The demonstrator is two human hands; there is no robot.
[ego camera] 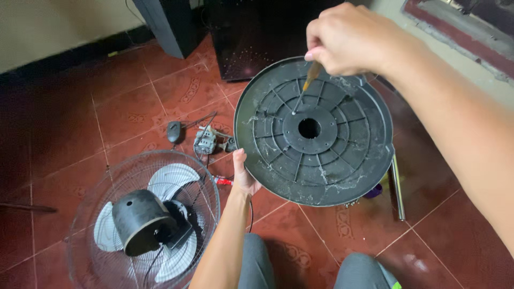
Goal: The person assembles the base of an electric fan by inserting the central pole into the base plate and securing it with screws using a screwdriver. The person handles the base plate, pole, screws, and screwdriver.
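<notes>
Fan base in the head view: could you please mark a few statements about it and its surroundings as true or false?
1. The left hand holds the round base by its edge. True.
2. The right hand is empty. False: it holds a screwdriver, tip against the base's ribbed underside.
3. The base lies flat on the floor. False: it is held up, tilted toward the camera.
4. A fan head in its wire cage lies on the red tiles at lower left. True.

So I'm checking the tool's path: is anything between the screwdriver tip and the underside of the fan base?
Nothing visible. The screwdriver in the right hand already has its tip on the ribbed fan base, which the left hand holds at the rim.
</notes>
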